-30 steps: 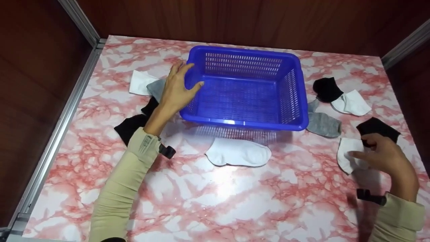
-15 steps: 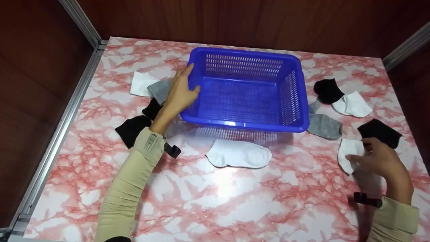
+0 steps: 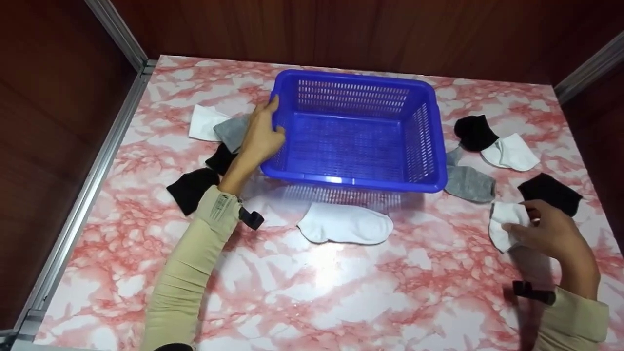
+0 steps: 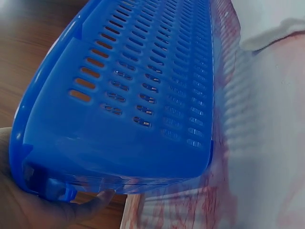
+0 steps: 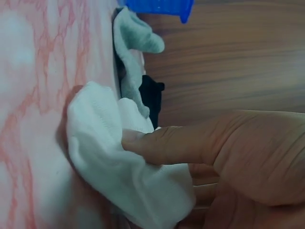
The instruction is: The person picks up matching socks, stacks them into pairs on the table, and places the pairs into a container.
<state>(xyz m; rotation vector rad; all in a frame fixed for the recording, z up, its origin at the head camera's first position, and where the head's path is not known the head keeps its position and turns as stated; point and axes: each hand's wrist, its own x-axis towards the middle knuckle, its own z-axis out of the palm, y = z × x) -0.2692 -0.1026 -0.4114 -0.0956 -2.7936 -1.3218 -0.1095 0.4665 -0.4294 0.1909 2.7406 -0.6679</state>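
A blue plastic basket [image 3: 353, 181] with slotted walls stands at the back middle of the table. My left hand [image 3: 263, 135] grips its left rim, thumb over the inside edge; in the left wrist view the fingers curl under the rim beside the basket's slotted wall [image 4: 119, 143]. At the right, my right hand [image 3: 555, 231] pinches a white sock [image 3: 504, 224] between thumb and fingers. The right wrist view has the thumb [image 5: 162, 143] pressing into the bunched white fabric [image 5: 109, 148], which still touches the table. Another white sock [image 3: 347, 224] lies flat in front of the basket.
Left of the basket lie a white sock [image 3: 204, 123], a grey one [image 3: 231, 130] and black ones [image 3: 192, 189]. On the right are a grey sock [image 3: 470, 183], black socks [image 3: 475, 132] [image 3: 551, 192] and a white sock [image 3: 512, 152]. Dark wooden panels [image 3: 341, 34] enclose the table.
My left hand has closed on the basket's left rim. My right hand has moved in over the white sock and now pinches it; the sock is bunched more. The basket has barely shifted.
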